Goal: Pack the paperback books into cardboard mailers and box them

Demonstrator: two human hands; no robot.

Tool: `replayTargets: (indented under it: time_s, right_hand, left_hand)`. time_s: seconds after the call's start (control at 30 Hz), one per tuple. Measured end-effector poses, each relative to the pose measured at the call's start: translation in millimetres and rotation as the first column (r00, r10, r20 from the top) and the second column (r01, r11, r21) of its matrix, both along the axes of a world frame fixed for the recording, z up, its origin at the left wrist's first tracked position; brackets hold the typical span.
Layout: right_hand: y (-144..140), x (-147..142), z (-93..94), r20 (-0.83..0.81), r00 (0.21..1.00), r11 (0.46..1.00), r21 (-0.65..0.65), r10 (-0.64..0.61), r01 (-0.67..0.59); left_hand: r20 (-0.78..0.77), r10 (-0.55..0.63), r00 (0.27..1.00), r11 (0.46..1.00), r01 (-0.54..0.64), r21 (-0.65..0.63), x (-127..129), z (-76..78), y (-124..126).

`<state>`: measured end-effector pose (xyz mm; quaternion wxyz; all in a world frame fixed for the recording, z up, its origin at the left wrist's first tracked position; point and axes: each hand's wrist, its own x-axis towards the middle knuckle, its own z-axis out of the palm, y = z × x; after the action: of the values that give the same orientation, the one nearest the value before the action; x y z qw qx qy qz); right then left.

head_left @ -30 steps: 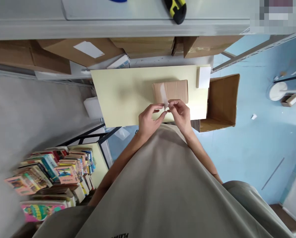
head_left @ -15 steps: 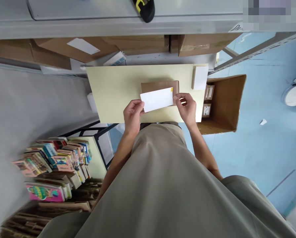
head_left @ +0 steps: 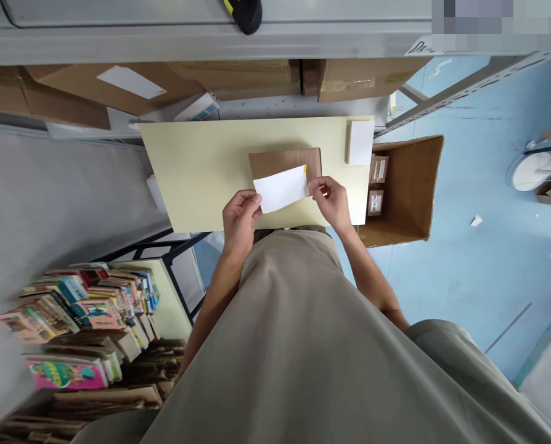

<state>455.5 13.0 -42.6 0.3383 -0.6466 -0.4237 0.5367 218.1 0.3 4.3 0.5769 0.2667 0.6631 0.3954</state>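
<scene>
A blank-looking white label (head_left: 281,190) with a small yellow patch at its upper right corner is held slightly tilted over a flat brown cardboard box (head_left: 275,163). My left hand (head_left: 241,221) pinches the label's left end between thumb and fingers. At its right end, my right hand (head_left: 333,202) is closed in a pinch on the lower corner. The box lies on a pale yellow tabletop (head_left: 196,166), partly covered by the label. To the right, near the table's far corner, sits a stack of white labels (head_left: 360,143).
An open cardboard carton (head_left: 409,191) with small taped boxes inside stands right of the table. Behind, a metal shelf holds brown boxes (head_left: 252,77). Rows of books (head_left: 95,302) fill the lower left. A black and yellow object (head_left: 245,15) lies on the upper surface.
The view has shifted, so everything sits a little further left. The label now bends a little between my hands, and both hands keep their hold at its ends.
</scene>
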Motion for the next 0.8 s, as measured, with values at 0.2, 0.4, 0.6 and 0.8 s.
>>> replayTargets:
  time_s: [0.2, 0.4, 0.6, 0.8]
  right_hand:
    - [-2, -4, -4.9, -0.081, 0.996, 0.999, -0.037, 0.032, -0.035]
    - [-20, -29, 23.5, -0.078, 0.988, 0.991, 0.0, 0.133, -0.133]
    - [-52, -59, 60.1, -0.033, 0.876, 0.867, 0.169, 0.48, -0.469]
    - [-58, -53, 58.9, -0.031, 0.925, 0.912, 0.183, 0.38, -0.368]
  left_hand:
    - [0.024, 0.008, 1.0, 1.0, -0.008, 0.001, -9, -5.0, -8]
    - [-0.005, 0.036, 0.999, 0.997, -0.037, -0.065, -29, -42.0, -18]
    - [0.033, 0.027, 0.999, 0.984, -0.02, -0.18, -48, -68.7, -32]
    - [0.049, -0.007, 0.999, 0.992, 0.013, -0.128, -49, -76.6, -30]
